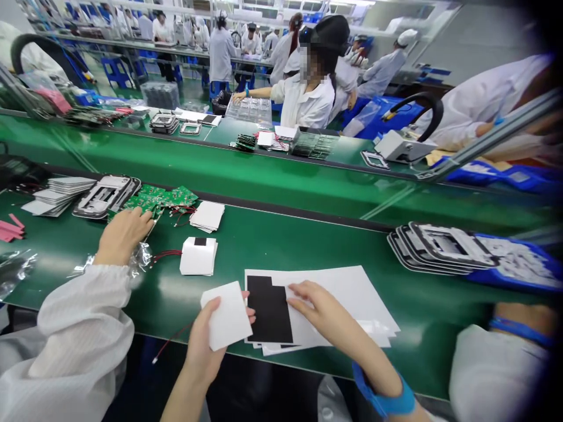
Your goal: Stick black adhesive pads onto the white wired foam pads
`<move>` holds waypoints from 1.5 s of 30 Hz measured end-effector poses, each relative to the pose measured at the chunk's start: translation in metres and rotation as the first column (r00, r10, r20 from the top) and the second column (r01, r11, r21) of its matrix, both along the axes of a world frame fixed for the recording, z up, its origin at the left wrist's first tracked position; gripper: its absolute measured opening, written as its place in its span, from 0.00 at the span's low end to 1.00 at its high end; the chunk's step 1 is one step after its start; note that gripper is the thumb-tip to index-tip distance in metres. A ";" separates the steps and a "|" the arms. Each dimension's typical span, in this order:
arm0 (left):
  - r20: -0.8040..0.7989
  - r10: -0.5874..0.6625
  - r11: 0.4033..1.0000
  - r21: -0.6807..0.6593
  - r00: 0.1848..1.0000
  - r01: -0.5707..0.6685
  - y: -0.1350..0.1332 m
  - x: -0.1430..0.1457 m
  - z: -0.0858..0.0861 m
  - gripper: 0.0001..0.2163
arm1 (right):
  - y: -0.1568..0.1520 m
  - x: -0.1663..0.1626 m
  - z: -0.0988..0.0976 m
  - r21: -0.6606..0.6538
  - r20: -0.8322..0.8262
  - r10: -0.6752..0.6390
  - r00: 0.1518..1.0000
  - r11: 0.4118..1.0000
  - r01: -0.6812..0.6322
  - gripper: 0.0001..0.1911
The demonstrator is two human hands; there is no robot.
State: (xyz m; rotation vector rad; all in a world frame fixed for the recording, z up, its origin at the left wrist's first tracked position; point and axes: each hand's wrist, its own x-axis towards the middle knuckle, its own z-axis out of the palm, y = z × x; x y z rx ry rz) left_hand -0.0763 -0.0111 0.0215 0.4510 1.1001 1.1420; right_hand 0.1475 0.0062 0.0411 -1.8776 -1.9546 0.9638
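Note:
My left hand [206, 343] holds a white square pad [226, 315] by its lower edge, with a thin red wire [171, 343] hanging below it. My right hand [323, 312] lies on a stack of white sheets [347, 293], fingers stretched out. Its fingertips touch the right edge of a black rectangle [269, 309] stuck on the top sheet. Both hands are at the near edge of the green table [285, 246]. A small stack of white pads [199, 256], one with a black patch, lies just beyond my left hand.
To my left, a co-worker's hand [123, 234] in a white sleeve reaches into green circuit boards [160, 198]. Grey frames [105, 196] and a second pad stack [207, 215] lie nearby. More frames [440, 246] are stacked at right. Other people work across the green conveyor belt [264, 170].

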 end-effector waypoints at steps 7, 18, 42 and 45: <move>0.343 -0.135 0.969 -0.151 0.930 0.196 0.010 0.048 0.007 0.13 | -0.006 -0.002 -0.033 0.200 0.033 -0.014 0.999 0.980 0.007 0.17; 0.259 -0.002 0.976 -0.211 0.966 0.058 0.013 0.061 -0.003 0.14 | 0.001 -0.005 -0.043 0.257 -0.040 -0.014 0.999 0.966 0.023 0.16; 0.310 0.013 0.965 -0.254 0.951 0.070 0.018 0.053 -0.011 0.18 | 0.014 0.002 -0.030 -0.057 -0.242 -0.175 0.954 0.984 0.166 0.06; 0.294 -0.001 0.965 -0.249 0.956 0.078 0.018 0.054 -0.011 0.19 | 0.015 0.004 -0.034 -0.063 -0.274 -0.188 0.943 0.982 0.177 0.06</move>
